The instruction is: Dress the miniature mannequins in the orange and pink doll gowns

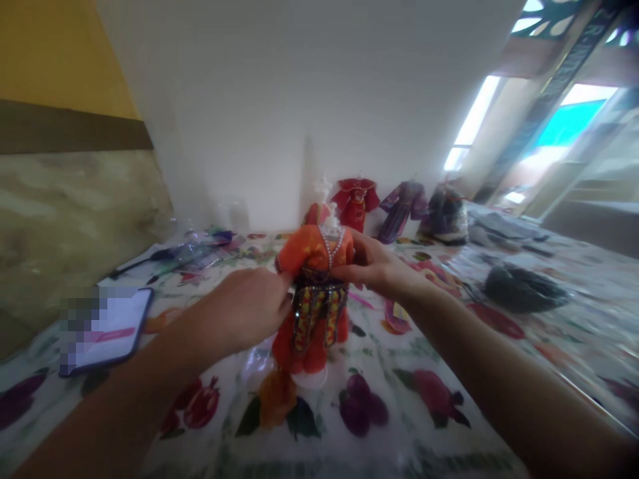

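In the middle of the table stands a miniature orange costume (pixel 312 253) on a small white stand. It has pearl-like trim at the neck and a dark, patterned, beaded skirt panel over an orange skirt. My left hand (pixel 254 303) is closed at the costume's left sleeve and waist edge; its fingertips are mostly hidden and blurred. From the other side, my right hand (pixel 372 266) grips the costume's bodice, thumb in front and fingers behind. The costume is upright between both hands.
A phone (pixel 112 329) lies at the left. Along the wall stand a red miniature dress (pixel 357 199) and a purple one (pixel 403 207), with a dark plastic-wrapped item (pixel 446 213) beside them. A black bundle (pixel 524 288) lies right on the fruit-patterned tablecloth (pixel 399 439).
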A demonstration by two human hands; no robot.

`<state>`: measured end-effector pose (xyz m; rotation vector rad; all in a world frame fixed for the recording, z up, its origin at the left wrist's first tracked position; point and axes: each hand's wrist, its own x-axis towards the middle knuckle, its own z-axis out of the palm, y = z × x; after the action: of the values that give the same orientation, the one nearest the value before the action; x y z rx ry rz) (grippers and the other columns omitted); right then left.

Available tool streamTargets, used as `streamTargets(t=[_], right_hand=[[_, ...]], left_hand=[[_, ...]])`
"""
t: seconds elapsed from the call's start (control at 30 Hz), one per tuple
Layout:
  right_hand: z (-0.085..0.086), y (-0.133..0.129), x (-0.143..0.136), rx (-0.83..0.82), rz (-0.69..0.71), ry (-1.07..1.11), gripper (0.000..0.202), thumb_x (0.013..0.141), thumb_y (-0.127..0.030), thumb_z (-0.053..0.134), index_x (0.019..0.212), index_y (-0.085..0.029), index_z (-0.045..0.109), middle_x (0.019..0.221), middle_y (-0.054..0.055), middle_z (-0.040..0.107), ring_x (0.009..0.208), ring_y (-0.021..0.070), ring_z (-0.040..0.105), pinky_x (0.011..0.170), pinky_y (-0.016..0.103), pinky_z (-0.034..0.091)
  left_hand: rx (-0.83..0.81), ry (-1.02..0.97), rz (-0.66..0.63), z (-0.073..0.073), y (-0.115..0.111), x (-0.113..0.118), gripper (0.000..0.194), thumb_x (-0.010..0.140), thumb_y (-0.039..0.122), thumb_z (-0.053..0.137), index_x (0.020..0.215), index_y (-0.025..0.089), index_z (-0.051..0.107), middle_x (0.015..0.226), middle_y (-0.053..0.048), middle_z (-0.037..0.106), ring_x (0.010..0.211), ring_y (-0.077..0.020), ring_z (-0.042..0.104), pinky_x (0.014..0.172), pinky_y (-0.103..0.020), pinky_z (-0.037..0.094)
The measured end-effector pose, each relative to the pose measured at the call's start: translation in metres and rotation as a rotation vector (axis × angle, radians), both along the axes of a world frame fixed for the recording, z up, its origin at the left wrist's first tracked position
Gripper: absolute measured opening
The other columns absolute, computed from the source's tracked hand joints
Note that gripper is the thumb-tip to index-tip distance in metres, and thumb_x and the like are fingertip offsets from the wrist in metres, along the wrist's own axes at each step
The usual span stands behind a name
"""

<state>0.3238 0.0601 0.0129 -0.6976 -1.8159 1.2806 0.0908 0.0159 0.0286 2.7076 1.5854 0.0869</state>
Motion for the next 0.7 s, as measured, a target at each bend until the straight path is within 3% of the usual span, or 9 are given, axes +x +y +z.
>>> streamTargets(t=[0.1, 0.2, 0.37, 0.5, 0.63, 0.7], right_hand=[[0.0, -0.001, 0.0, 0.002, -0.025, -0.022, 0.043, 0.073, -0.029, 0.08, 0.109, -0.019, 0.059, 0.099, 0.004, 0.067, 0.087, 0.0174, 0.063, 0.075, 0.029, 0.052], [0.001, -0.002, 0.0, 0.02, -0.02, -0.019, 0.042, 0.073, -0.029, 0.08, 0.108, -0.019, 0.059, 0.097, 0.003, 0.066, 0.086, 0.017, 0.063, 0.075, 0.029, 0.052], [0.004, -0.005, -0.001, 0.0, 0.018, 0.003, 0.045, 0.073, -0.027, 0.079, 0.112, -0.018, 0.058, 0.105, 0.005, 0.067, 0.095, 0.0192, 0.064, 0.084, 0.033, 0.052], [0.004, -0.004, -0.002, 0.004, 0.024, 0.002, 0.043, 0.073, -0.026, 0.08, 0.11, -0.019, 0.058, 0.103, 0.004, 0.067, 0.094, 0.0186, 0.064, 0.082, 0.031, 0.053], [0.0, 0.0, -0.001, 0.0, 0.029, 0.007, 0.038, 0.074, -0.026, 0.079, 0.105, -0.02, 0.058, 0.099, 0.003, 0.066, 0.09, 0.0175, 0.064, 0.079, 0.03, 0.053], [-0.001, 0.001, 0.0, -0.01, 0.038, 0.023, 0.039, 0.075, -0.027, 0.079, 0.106, -0.02, 0.057, 0.102, 0.004, 0.066, 0.091, 0.0177, 0.064, 0.081, 0.031, 0.053]], left_hand=[[0.06, -0.04, 0.059, -0.003, 0.003, 0.002, 0.028, 0.092, 0.033, 0.039, 0.102, 0.018, 0.06, 0.076, -0.011, 0.069, 0.065, -0.0267, 0.065, 0.052, -0.031, 0.033], [0.082, -0.205, 0.071, -0.003, 0.012, 0.0, 0.033, 0.094, 0.032, 0.038, 0.117, 0.016, 0.056, 0.082, -0.011, 0.07, 0.071, -0.0261, 0.067, 0.057, -0.032, 0.039], [-0.204, -0.781, -0.075, -0.002, 0.033, -0.007, 0.05, 0.091, 0.026, 0.048, 0.14, 0.021, 0.041, 0.096, -0.006, 0.07, 0.079, -0.0189, 0.067, 0.067, -0.029, 0.049], [-0.399, -1.005, -0.085, -0.001, 0.041, -0.011, 0.045, 0.087, 0.022, 0.053, 0.132, 0.018, 0.048, 0.095, -0.007, 0.07, 0.08, -0.0166, 0.067, 0.064, -0.026, 0.05], [-0.261, -1.012, -0.05, 0.007, 0.037, -0.019, 0.018, 0.087, 0.03, 0.06, 0.101, 0.019, 0.059, 0.073, 0.0, 0.064, 0.063, -0.0126, 0.06, 0.056, -0.023, 0.046], [-0.217, -0.915, -0.09, 0.014, 0.03, -0.022, 0.013, 0.088, 0.031, 0.057, 0.088, 0.019, 0.061, 0.064, 0.002, 0.059, 0.056, -0.0108, 0.055, 0.055, -0.022, 0.044]])
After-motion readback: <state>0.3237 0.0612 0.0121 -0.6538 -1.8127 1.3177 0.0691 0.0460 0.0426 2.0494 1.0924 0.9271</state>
